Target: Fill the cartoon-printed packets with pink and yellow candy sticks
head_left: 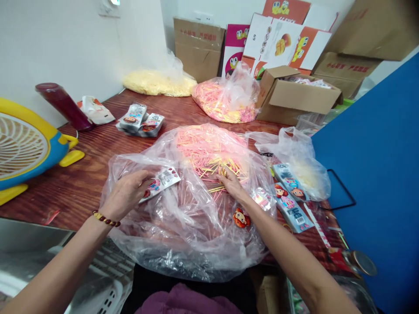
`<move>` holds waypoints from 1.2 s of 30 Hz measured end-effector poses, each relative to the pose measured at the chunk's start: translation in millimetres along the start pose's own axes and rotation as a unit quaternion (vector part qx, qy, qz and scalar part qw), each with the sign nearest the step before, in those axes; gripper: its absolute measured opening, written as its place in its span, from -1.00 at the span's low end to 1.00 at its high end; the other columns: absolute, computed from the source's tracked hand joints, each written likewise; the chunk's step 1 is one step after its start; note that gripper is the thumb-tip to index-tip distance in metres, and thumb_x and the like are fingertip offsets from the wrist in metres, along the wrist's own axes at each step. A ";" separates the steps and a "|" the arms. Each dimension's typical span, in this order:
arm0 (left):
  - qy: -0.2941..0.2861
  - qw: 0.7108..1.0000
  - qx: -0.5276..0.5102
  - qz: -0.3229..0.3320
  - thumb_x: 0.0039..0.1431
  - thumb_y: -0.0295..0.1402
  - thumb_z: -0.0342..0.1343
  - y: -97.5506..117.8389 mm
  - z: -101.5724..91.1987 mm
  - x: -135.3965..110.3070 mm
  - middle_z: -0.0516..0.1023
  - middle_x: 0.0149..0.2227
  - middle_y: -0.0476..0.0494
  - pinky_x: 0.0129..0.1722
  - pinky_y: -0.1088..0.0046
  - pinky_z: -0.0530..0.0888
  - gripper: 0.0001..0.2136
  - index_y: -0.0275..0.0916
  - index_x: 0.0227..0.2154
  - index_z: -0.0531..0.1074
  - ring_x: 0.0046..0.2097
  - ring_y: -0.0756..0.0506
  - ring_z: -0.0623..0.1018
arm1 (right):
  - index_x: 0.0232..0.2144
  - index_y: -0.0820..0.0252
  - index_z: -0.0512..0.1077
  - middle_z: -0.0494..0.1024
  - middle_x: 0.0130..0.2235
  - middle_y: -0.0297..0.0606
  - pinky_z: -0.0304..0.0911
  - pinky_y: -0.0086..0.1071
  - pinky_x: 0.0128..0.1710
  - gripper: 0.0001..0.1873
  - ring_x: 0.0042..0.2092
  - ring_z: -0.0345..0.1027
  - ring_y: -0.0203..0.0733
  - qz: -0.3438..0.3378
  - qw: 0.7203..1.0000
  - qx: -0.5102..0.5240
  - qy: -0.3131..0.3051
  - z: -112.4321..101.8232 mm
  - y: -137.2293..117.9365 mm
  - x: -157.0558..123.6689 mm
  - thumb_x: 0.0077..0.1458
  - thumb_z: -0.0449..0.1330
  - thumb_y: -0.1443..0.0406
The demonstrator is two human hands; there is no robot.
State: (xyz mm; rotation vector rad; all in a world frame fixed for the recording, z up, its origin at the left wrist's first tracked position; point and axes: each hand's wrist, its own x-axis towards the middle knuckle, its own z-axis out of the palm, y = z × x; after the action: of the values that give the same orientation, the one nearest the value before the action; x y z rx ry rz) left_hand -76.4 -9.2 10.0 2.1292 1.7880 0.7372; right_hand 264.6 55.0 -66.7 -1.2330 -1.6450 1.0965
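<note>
A large clear plastic bag (193, 235) lies open on the wooden table (81, 183), with a heap of pink and yellow sticks (206, 150) in it. My left hand (126, 194), with a bead bracelet at the wrist, is closed on a small printed packet (162, 181) at the bag's left side. My right hand (232, 183) reaches inside the bag, with its fingers pinched on a few sticks at the heap's near edge. A cartoon sticker (241, 218) shows below my right wrist.
Printed packets (291, 196) lie to the right, more packets (140, 118) at the back left. Another bag of sticks (225, 102), a yellow bag (159, 82) and cardboard boxes (294, 93) stand behind. A yellow fan (22, 144) sits left, a blue panel (376, 174) right.
</note>
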 end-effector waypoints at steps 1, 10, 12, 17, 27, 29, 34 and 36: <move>0.006 1.000 -0.020 -0.002 0.17 -0.18 0.00 4.2 -3.9 -2.3 0.62 -0.24 -0.13 -0.21 0.34 0.44 -0.74 -0.21 -0.28 0.51 -0.26 -0.17 0.56 | -0.33 0.13 0.29 0.47 -0.31 -0.31 0.28 -0.29 -0.16 -0.79 -0.23 0.34 -0.17 0.010 1.000 -0.013 0.004 1.7 1.4 -0.4 0.07 0.11 0.13; 0.055 0.953 -0.292 -0.062 0.11 -0.20 0.19 43.4 -13.5 -3.0 0.60 -0.22 -0.11 -0.16 0.40 0.45 -0.77 -0.24 -0.25 0.53 -0.18 -0.12 0.52 | -0.37 0.12 0.26 0.37 -0.32 -0.34 0.25 -0.32 -0.17 -0.80 -0.25 0.30 -0.20 0.005 1.000 -0.013 0.015 3.8 -5.8 -5.4 0.06 0.09 0.12; 0.038 0.934 -0.343 -0.092 0.07 -0.17 0.23 49.2 -7.1 -1.7 0.58 -0.25 -0.12 -0.22 0.43 0.43 -0.73 -0.26 -0.27 0.54 -0.22 -0.10 0.51 | -0.40 0.12 0.26 0.37 -0.34 -0.34 0.24 -0.32 -0.18 -0.81 -0.26 0.28 -0.20 0.014 0.999 -0.029 0.023 4.1 -6.0 -6.2 0.06 0.08 0.13; 0.019 0.906 -0.394 -0.156 -0.03 -0.09 0.29 60.7 12.6 -2.1 0.54 -0.41 -0.06 -0.42 0.49 0.36 -0.69 -0.27 -0.39 0.52 -0.41 -0.03 0.45 | -0.26 0.13 0.33 0.48 -0.32 -0.32 0.25 -0.33 -0.19 -0.76 -0.26 0.35 -0.19 0.024 0.997 0.065 0.035 3.0 -1.9 -7.1 0.04 0.08 0.14; -0.015 0.881 -0.447 -0.157 -0.03 -0.14 0.29 81.6 27.9 -3.4 0.54 -0.41 -0.06 -0.37 0.47 0.41 -0.75 -0.23 -0.44 0.50 -0.40 -0.02 0.48 | -0.34 0.15 0.36 0.52 -0.39 -0.31 0.32 -0.29 -0.20 -0.76 -0.27 0.43 -0.19 0.027 0.991 0.129 0.010 4.8 -1.8 -2.8 0.01 0.15 0.12; -0.031 0.865 -0.471 -0.169 -0.06 -0.15 0.32 83.3 27.5 -4.3 0.51 -0.46 -0.03 -0.42 0.51 0.37 -0.75 -0.24 -0.46 0.51 -0.44 0.01 0.44 | -0.32 0.16 0.38 0.51 -0.43 -0.33 0.33 -0.30 -0.21 -0.72 -0.30 0.42 -0.20 0.022 0.983 0.180 0.036 1.1 -7.0 -1.4 -0.01 0.21 0.09; -0.024 0.836 -0.513 -0.194 -0.15 -0.22 0.40 83.4 29.6 -11.8 0.53 -0.42 -0.01 -0.47 0.58 0.32 -0.72 -0.25 -0.39 0.54 -0.44 0.05 0.42 | -0.30 0.15 0.40 0.46 -0.46 -0.39 0.30 -0.37 -0.37 -0.58 -0.44 0.34 -0.28 0.051 0.958 0.279 0.039 -16.5 -24.0 -5.7 -0.14 0.34 0.03; -0.025 0.825 -0.530 -0.196 -0.12 -0.23 0.40 80.9 31.9 -16.0 0.50 -0.45 0.02 -0.47 0.60 0.30 -0.74 -0.25 -0.42 0.52 -0.46 0.07 0.40 | -0.35 0.16 0.41 0.43 -0.48 -0.41 0.25 -0.39 -0.42 -0.59 -0.47 0.29 -0.31 0.059 0.973 0.220 0.042 -24.9 -26.6 -10.7 -0.16 0.34 0.02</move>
State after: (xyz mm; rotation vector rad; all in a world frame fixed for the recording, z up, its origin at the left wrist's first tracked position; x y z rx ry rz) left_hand 6.6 -37.6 21.0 0.9907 1.2110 1.1577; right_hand 282.4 44.9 -34.8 -1.0735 -1.1904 1.3745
